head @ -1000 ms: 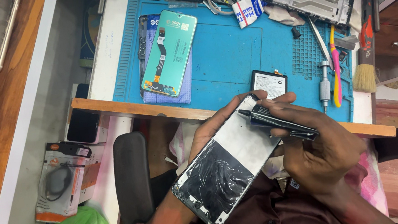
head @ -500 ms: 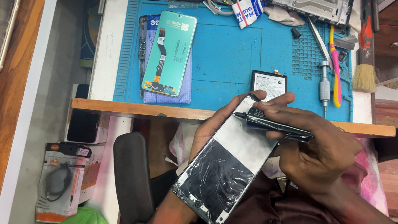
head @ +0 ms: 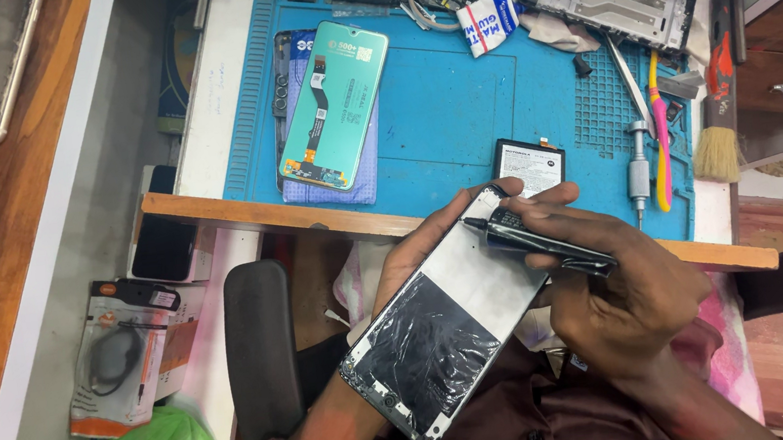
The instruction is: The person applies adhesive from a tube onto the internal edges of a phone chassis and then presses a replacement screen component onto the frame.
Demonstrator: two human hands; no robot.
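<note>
Cradling an opened phone frame (head: 446,343) at lower centre, left hand (head: 416,257) grips its underside; right hand (head: 619,291) pinches a black pen-like tool (head: 533,237), tip at the upper edge. Best kept shallow, lightly pressed.

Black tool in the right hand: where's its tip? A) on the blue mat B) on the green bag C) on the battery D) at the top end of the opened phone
D: the right hand holds the black tool with its tip at the top end of the opened phone, which the left hand holds from beneath.
</note>
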